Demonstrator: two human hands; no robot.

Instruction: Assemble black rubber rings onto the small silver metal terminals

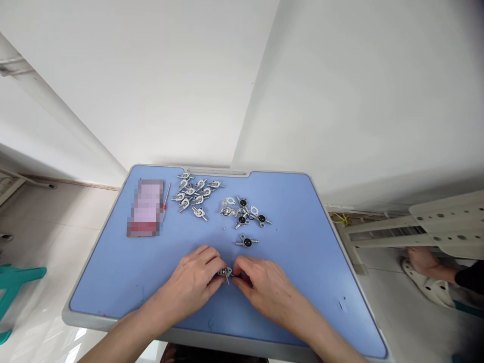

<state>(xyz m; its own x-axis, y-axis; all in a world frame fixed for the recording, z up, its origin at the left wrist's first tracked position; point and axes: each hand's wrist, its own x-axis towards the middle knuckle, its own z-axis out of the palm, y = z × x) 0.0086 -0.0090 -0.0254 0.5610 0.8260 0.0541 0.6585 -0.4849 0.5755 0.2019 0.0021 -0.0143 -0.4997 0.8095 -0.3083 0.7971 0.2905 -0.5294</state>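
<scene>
Close to the front of the blue table, my left hand (200, 272) pinches a small silver metal valve (226, 272) with an oval flange and a thin stem pointing down. My right hand (260, 282) is closed beside it, its fingertips at the valve's right side. Something dark red shows between those fingers, too hidden to name. Just beyond my hands lies a metal valve with a black round centre (247, 242). Farther back is a small cluster of similar black-centred valves (242, 220) with loose flat oval plates (254, 210).
A pile of silver valves (189, 191) lies at the back left of the table (302, 302). Left of it are a thin screwdriver-like tool (167, 196) and a phone (145, 207), its screen blurred. A wall stands behind; another person's foot (429, 282) is at right, a green stool (18, 282) at left.
</scene>
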